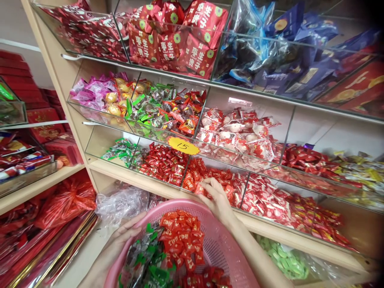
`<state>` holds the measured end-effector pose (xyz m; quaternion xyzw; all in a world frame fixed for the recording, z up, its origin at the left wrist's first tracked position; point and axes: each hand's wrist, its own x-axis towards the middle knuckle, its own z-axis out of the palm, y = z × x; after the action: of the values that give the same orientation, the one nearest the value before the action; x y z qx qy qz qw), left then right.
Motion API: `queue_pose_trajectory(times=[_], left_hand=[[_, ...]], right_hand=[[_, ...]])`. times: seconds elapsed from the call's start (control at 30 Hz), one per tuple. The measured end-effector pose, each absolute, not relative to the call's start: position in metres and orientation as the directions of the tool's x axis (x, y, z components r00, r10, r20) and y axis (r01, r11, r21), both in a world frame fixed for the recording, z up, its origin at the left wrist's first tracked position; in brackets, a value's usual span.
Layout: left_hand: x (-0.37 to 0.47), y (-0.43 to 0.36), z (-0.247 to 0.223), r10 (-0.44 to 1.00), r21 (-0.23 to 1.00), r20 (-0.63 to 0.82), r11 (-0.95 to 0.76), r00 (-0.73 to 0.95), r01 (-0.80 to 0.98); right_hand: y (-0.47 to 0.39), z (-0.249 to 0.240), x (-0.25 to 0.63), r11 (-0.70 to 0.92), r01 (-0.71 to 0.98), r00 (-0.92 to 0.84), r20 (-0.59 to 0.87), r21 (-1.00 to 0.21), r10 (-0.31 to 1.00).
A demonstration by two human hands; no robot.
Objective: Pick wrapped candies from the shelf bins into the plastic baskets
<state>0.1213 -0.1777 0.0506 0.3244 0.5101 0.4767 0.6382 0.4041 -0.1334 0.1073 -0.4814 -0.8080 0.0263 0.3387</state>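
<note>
My left hand [124, 234] is closed on the left rim of a pink plastic basket [220, 238]. Inside the basket lie orange-red wrapped candies [181, 236], green-and-dark wrapped candies [147, 256] and darker red ones [207, 278] at the bottom edge. My right hand [216, 197] reaches over the basket's far rim to the lowest shelf. Its fingers are bent and closed around a red wrapped candy [200, 189] at the front of a bin of similar red candies [220, 175]. Part of the fingers' grip is hidden.
Clear dividers split the wooden shelf into bins. Left of my right hand are dark red candies [163, 164]; to its right are red-and-white ones [267, 198]. A yellow price tag [183, 145] reads 15. Clear plastic bags [121, 204] lie below the shelf's front board.
</note>
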Motion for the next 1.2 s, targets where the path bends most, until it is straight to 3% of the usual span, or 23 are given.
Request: queue_pose_trajectory(times=[0.2, 0.33, 0.67, 0.87, 1.03, 1.2], left_hand=[[0.121, -0.178, 0.046, 0.947, 0.907, -0.317, 0.316, 0.042, -0.279], [0.12, -0.178, 0.05, 0.948, 0.914, -0.315, 0.317, 0.051, -0.255], [0.121, -0.178, 0.05, 0.943, 0.902, -0.33, 0.33, 0.047, -0.28], [0.12, -0.177, 0.047, 0.947, 0.912, -0.318, 0.318, 0.04, -0.261], [0.121, -0.177, 0.044, 0.948, 0.913, -0.318, 0.31, 0.013, -0.266], [0.123, -0.179, 0.047, 0.941, 0.897, -0.336, 0.335, 0.046, -0.29]], right_hand=[[-0.172, 0.09, 0.38, 0.579, 0.758, -0.563, 0.149, -0.299, 0.813], [-0.176, 0.075, 0.377, 0.566, 0.79, -0.574, 0.039, -0.236, 0.818], [-0.176, 0.064, 0.367, 0.53, 0.79, -0.53, 0.089, -0.308, 0.843], [-0.175, 0.064, 0.365, 0.533, 0.794, -0.519, 0.131, -0.292, 0.845], [-0.167, 0.074, 0.367, 0.498, 0.789, -0.47, 0.168, -0.36, 0.866], [-0.165, 0.073, 0.362, 0.485, 0.802, -0.475, 0.119, -0.348, 0.872]])
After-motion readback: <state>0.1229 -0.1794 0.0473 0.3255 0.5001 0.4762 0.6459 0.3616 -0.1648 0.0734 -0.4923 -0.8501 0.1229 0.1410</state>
